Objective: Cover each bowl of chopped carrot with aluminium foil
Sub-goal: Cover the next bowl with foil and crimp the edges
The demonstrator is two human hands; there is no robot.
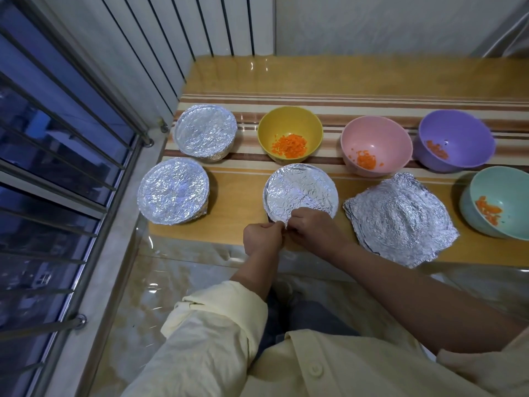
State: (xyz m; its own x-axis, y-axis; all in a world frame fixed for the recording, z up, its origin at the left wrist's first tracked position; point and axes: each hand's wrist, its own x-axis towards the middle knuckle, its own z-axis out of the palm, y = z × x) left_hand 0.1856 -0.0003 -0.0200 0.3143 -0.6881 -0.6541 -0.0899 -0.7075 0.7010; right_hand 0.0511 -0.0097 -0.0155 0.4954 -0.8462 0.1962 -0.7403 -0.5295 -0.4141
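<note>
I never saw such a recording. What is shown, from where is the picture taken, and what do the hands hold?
No machine here: a person's two bare hands. The single picture comes from a camera on the head, looking down. The left hand and right hand pinch the near edge of the middle foil cover. On the table stand two covered bowls and four open ones with chopped carrot: yellow bowl, pink bowl, purple bowl, green bowl. Loose foil sheets lie nearby.

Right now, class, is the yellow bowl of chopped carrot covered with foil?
No, the yellow bowl stands open, its orange carrot pieces in plain sight.
</note>
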